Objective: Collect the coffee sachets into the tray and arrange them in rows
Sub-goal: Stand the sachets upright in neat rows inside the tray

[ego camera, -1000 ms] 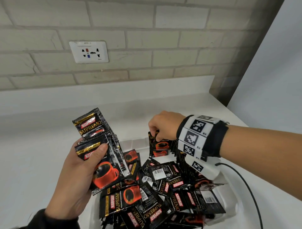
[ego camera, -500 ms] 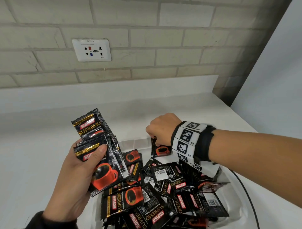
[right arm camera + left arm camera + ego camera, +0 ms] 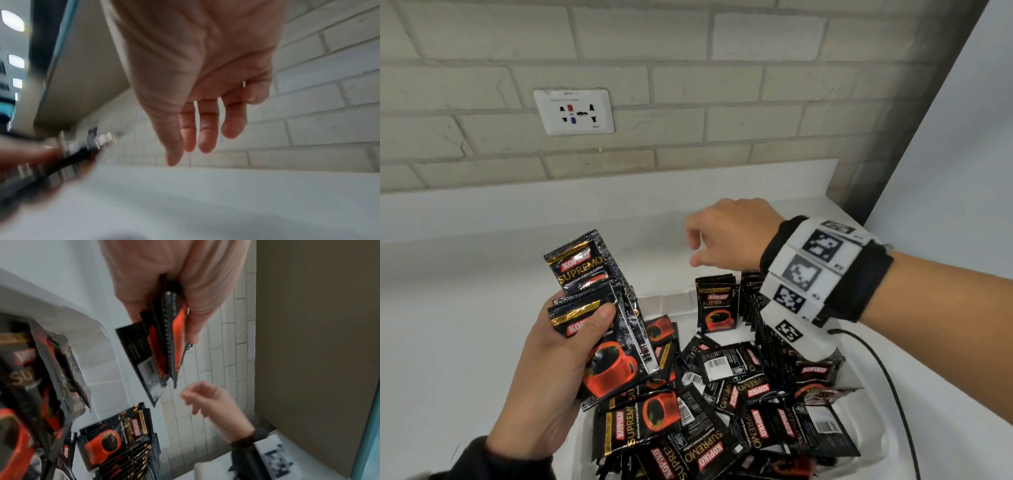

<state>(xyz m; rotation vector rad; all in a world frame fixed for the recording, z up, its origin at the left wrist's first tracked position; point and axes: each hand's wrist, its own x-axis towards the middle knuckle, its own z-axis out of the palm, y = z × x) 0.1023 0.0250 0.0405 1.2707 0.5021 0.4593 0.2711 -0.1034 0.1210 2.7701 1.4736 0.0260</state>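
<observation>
Black and red coffee sachets (image 3: 722,411) lie in a loose heap in a white tray (image 3: 674,301) on the counter. A row of sachets (image 3: 717,310) stands upright at the tray's far end, also seen in the left wrist view as the standing row (image 3: 115,441). My left hand (image 3: 558,370) grips a fanned stack of sachets (image 3: 599,308) above the tray's left side, thumb across the front one; the held stack (image 3: 162,344) shows edge-on there. My right hand (image 3: 726,236) hovers empty above the standing row, fingers (image 3: 207,129) relaxed and spread.
A white counter (image 3: 465,342) runs to a brick wall with a socket plate (image 3: 573,111). A white panel (image 3: 962,171) rises on the right. A black cable (image 3: 893,394) trails from my right wrist band over the tray's right rim.
My right hand let go of the sachet it was setting upright at the tray's far end and lifted away, its fingers now relaxed. The left hand kept its stack.
</observation>
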